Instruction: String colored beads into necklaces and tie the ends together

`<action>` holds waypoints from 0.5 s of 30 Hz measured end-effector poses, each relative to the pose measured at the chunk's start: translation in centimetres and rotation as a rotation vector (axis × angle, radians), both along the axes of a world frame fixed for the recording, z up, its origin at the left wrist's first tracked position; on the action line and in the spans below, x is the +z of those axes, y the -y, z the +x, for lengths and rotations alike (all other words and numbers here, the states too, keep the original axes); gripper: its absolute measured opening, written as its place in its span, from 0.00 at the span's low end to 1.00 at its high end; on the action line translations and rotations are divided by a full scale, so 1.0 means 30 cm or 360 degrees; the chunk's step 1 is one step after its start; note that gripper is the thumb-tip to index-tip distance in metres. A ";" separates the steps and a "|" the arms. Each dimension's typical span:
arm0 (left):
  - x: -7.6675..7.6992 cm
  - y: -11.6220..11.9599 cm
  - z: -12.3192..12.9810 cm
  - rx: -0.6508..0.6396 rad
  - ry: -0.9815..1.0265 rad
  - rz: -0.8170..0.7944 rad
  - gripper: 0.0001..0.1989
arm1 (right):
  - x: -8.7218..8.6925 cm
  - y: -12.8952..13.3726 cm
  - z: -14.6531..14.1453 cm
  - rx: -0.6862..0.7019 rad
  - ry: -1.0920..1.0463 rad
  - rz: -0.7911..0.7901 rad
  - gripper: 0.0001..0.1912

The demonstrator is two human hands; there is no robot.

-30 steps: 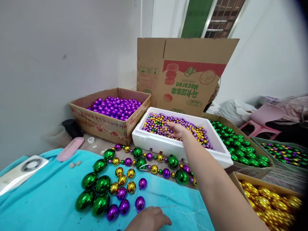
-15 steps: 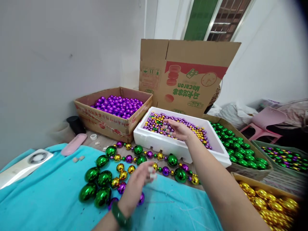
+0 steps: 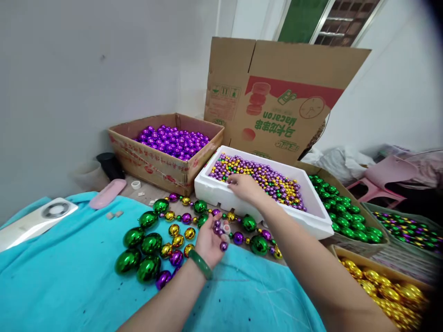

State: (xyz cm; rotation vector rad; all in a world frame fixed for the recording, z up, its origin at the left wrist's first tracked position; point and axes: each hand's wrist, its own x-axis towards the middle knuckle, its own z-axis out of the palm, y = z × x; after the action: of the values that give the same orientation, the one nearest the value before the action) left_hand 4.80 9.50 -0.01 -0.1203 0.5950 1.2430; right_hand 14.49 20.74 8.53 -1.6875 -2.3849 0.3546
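Observation:
My left hand, with a green bangle at its wrist, is turned palm up and cups several small purple beads. White bands circle some of its fingers. My right hand reaches over the near rim of a white foam box, its fingers bent down at the small purple, gold and green beads; whether it grips any is hidden. A string of mixed beads lies between the box and my left hand. Loose green balls and gold balls rest left of that hand.
Purple balls fill a cardboard box at the back left. Green balls and gold balls are in boxes at the right. A tall cardboard flap stands behind. A pink tray and white device lie on blue cloth.
My left hand has turned palm up, and small purple beads now show in it. My right hand has lowered toward the near left part of the foam box. The view has shifted slightly.

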 end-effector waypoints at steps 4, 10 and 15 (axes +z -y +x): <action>0.017 0.002 -0.027 -0.0047 0.0015 -0.0017 0.11 | -0.039 -0.216 0.047 -0.0248 0.0165 -0.0085 0.07; 0.023 -0.031 -0.093 0.0034 0.0013 0.0041 0.14 | -0.066 -0.237 0.048 -0.0323 0.0227 -0.0067 0.10; -0.013 -0.028 -0.102 0.0079 -0.0111 0.0037 0.13 | -0.114 0.019 0.092 -0.0150 -0.0197 -0.0023 0.15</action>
State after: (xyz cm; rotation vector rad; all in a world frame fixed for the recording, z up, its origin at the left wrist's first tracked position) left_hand 1.73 10.33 -0.41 -0.0727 0.6408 1.3062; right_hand 17.25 20.16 5.11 -1.7242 -2.2119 0.4474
